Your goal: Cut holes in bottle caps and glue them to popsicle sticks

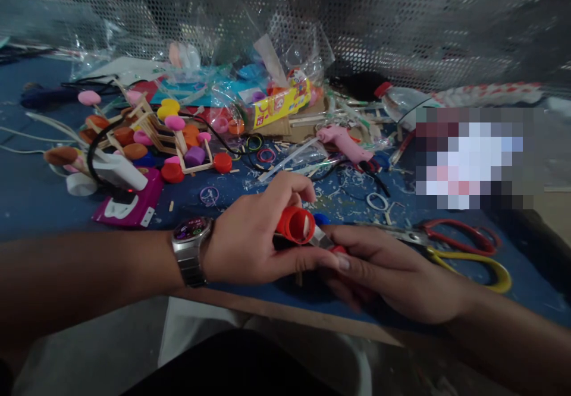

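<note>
My left hand (250,235), with a watch (193,247) on its wrist, is closed around a red plastic bottle cap (285,223) whose hollow side faces right and up. A small pale piece shows inside the cap. My right hand (392,271) is wrapped round a red-handled cutter knife (339,250), most of its handle hidden by the fingers. Its wide metal blade (322,239) lies at the cap's right edge. The left thumb reaches across to the right thumb, close below the blade. Part of a blue cap (322,219) shows just behind the hands.
Scissors (419,236) with red and yellow handles lie right of my hands. Behind are a pink glue gun (343,143), rubber bands (266,156) and a yellow packet (283,106). Stick-and-cap models (178,137) and a purple power strip (154,191) sit left. A bottle (404,103) lies far right.
</note>
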`<state>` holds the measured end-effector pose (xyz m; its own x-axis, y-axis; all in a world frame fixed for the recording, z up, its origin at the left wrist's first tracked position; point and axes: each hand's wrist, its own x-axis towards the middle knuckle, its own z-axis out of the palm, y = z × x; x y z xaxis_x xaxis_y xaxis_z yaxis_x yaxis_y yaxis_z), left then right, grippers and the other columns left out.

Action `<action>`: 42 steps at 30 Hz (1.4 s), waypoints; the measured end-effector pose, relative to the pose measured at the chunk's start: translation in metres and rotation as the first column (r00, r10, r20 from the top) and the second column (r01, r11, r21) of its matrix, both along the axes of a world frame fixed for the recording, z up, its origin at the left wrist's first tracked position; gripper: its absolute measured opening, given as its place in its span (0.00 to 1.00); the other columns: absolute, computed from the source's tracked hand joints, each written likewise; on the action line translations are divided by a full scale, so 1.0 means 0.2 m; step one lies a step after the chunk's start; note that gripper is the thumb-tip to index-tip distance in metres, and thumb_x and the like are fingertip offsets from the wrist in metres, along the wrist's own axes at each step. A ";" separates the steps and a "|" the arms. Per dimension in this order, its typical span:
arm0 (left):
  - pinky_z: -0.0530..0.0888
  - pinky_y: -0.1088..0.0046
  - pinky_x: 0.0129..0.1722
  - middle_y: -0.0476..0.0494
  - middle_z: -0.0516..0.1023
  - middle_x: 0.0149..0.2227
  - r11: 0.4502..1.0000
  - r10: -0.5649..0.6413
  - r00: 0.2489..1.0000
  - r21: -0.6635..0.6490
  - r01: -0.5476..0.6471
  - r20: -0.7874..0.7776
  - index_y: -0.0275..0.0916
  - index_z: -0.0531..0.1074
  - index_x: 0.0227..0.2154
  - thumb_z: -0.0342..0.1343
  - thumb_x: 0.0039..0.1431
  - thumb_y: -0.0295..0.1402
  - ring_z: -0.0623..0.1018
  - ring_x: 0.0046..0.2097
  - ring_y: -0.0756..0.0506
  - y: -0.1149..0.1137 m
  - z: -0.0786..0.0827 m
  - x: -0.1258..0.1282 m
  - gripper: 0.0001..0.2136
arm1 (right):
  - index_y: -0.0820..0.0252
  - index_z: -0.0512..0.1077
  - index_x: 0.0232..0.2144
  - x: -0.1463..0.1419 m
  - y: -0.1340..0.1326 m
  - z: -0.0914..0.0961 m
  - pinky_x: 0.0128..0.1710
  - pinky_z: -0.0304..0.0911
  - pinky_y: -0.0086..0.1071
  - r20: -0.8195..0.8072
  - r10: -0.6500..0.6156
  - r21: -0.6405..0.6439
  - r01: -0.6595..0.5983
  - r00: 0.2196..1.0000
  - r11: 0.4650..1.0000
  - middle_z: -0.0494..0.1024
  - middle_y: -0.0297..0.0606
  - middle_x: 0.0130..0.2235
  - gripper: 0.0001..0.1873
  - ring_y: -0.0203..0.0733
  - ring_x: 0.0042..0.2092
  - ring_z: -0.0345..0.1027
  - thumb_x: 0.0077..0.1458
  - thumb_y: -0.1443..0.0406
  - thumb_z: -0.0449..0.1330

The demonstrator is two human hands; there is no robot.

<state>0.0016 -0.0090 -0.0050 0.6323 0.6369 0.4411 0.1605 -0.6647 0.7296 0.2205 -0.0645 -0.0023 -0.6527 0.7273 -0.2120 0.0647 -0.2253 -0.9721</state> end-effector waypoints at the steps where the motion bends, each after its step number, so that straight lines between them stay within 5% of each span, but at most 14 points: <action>1: 0.70 0.75 0.26 0.49 0.74 0.37 1.000 0.010 1.000 0.004 -0.011 0.026 0.39 0.62 0.47 0.65 0.56 0.52 0.74 0.28 0.51 0.00 -0.01 0.00 0.28 | 0.60 0.66 0.32 0.00 0.00 0.00 0.20 0.53 0.22 0.005 -0.015 -0.001 0.015 1.000 1.000 0.67 0.29 0.25 0.21 0.28 0.23 0.59 0.68 0.50 0.56; 7: 0.73 0.74 0.31 0.46 0.74 0.38 0.993 0.061 0.998 0.099 -0.064 0.033 0.39 0.64 0.45 0.60 0.65 0.43 0.77 0.33 0.50 -0.01 0.00 0.00 0.16 | 0.62 0.67 0.37 0.00 0.00 0.00 0.20 0.54 0.22 0.005 -0.047 -0.013 0.047 0.999 0.999 0.67 0.28 0.24 0.21 0.27 0.21 0.59 0.68 0.48 0.55; 15: 0.77 0.70 0.41 0.41 0.79 0.44 0.987 0.023 1.000 0.158 -0.021 -0.014 0.39 0.68 0.51 0.52 0.70 0.47 0.80 0.41 0.46 0.00 0.01 -0.01 0.17 | 0.62 0.67 0.37 0.00 -0.01 -0.01 0.21 0.56 0.21 -0.009 -0.043 -0.015 0.043 0.999 0.999 0.67 0.28 0.24 0.20 0.27 0.22 0.60 0.68 0.50 0.55; 25: 0.68 0.74 0.25 0.50 0.76 0.32 1.000 0.005 0.998 0.016 -0.004 -0.063 0.39 0.63 0.45 0.59 0.64 0.50 0.74 0.27 0.50 -0.02 -0.01 0.00 0.20 | 0.60 0.67 0.34 -0.02 -0.01 0.00 0.20 0.54 0.20 -0.008 -0.036 -0.069 0.036 0.999 0.997 0.68 0.28 0.25 0.19 0.27 0.22 0.59 0.68 0.50 0.57; 42: 0.67 0.76 0.26 0.53 0.75 0.28 0.999 -0.008 0.991 -0.051 0.001 -0.133 0.40 0.65 0.37 0.57 0.64 0.52 0.73 0.24 0.52 -0.02 0.03 0.00 0.19 | 0.61 0.68 0.34 -0.02 -0.01 0.01 0.20 0.54 0.22 -0.027 -0.043 -0.087 0.040 0.999 0.995 0.66 0.27 0.23 0.20 0.27 0.21 0.55 0.67 0.50 0.58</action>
